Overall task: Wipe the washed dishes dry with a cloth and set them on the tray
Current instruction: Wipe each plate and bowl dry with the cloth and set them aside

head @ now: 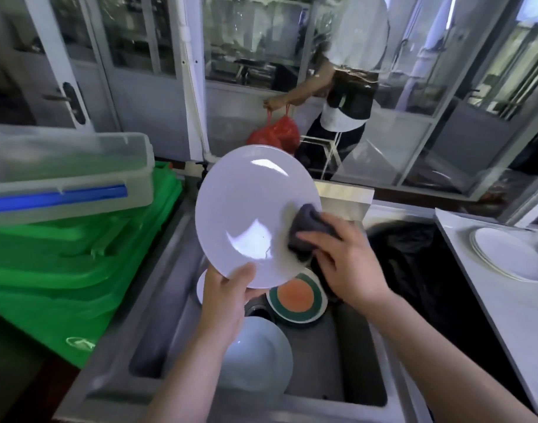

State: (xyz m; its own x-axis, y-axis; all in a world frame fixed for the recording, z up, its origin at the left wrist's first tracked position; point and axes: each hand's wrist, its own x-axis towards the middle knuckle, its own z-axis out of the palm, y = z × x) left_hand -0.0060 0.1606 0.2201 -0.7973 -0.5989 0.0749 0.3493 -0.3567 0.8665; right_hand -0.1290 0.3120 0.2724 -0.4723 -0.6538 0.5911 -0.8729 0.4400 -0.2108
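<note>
A large white plate (246, 215) is held tilted above the sink (157, 300), its face toward me. My left hand (225, 297) grips its lower rim, thumb on the face. My right hand (341, 261) holds a bunched grey cloth (310, 227) against the plate's right edge. Down in the sink lie a plate with an orange centre and green ring (298, 297) and a pale blue plate (258, 355); another white plate (200, 285) peeks out behind my left hand. On the right, a white tray (487, 300) carries a white plate (505, 254).
Green plastic crates (63, 270) stack at the left, with a clear lidded box (66, 172) on top. A black bag (414, 264) fills the space between sink and tray. Beyond the glass, a person carries a red bag (276, 132).
</note>
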